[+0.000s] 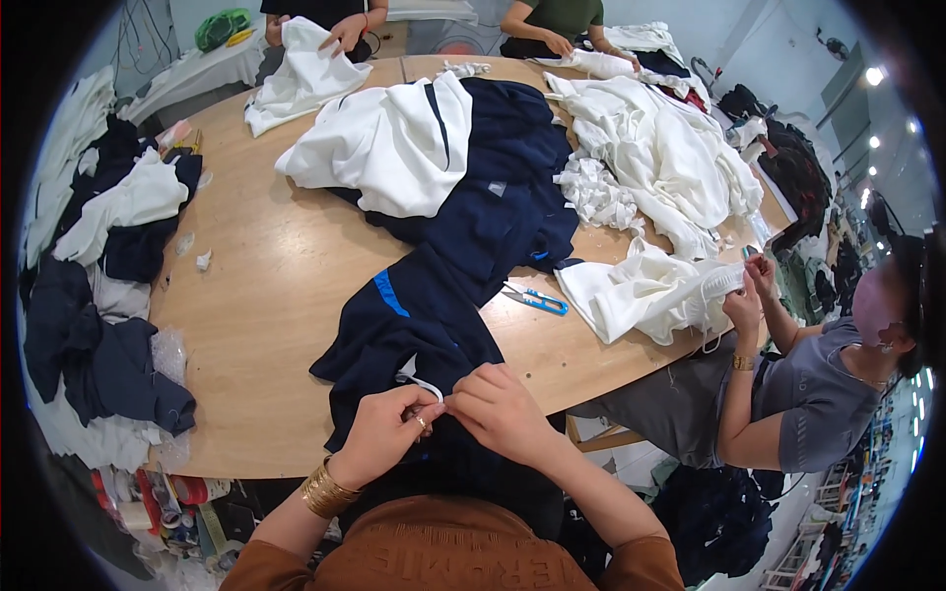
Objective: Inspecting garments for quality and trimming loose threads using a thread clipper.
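A navy garment [434, 276] lies from the middle of the table to its near edge, with a bright blue strip [390, 294] on it. Out of its near part loops a white cord [425, 383]. My left hand [382, 431] is closed, pinching this cord between thumb and finger just above the cloth. Fingertips of my right hand [501, 414] press together at the cord's end, against the left fingertips; what exactly they grip is partly hidden. Blue-handled thread snips [535, 297] rest on the wood to the right of the garment.
White garments [394, 148] lie over the navy cloth; more white cloth [660, 148] is heaped at the far right. Dark and white clothes [108, 345] line the left edge. At right, a masked person [818, 394] handles white cloth; two people work across the table.
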A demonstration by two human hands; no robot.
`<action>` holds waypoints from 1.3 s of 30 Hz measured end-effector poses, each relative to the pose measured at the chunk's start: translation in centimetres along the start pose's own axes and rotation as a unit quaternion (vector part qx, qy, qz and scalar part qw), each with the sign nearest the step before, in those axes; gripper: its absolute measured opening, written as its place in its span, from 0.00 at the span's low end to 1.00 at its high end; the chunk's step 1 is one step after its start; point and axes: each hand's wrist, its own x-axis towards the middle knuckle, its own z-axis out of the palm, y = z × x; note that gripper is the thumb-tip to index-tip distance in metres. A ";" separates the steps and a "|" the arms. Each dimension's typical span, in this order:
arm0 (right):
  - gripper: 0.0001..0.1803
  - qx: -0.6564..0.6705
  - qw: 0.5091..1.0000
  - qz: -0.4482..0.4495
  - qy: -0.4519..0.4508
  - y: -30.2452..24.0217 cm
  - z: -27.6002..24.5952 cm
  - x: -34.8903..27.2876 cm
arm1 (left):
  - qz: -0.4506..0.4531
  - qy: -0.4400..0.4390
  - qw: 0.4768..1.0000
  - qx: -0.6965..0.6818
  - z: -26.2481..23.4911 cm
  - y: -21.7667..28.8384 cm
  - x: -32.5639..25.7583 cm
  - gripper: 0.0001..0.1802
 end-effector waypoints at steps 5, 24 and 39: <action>0.07 -0.005 0.999 -0.038 0.023 -0.4 -0.2 -0.2 | -0.124 -0.104 0.981 -0.107 -1.0 -0.5 0.5 0.09; 0.11 0.002 0.990 0.125 0.071 0.0 1.2 -2.4 | -0.129 -0.133 0.929 -0.321 2.2 -2.2 0.8 0.09; 0.07 -0.119 0.989 0.081 0.043 -1.7 -2.7 -2.2 | -0.055 -0.092 0.970 -0.217 2.0 -1.2 1.1 0.08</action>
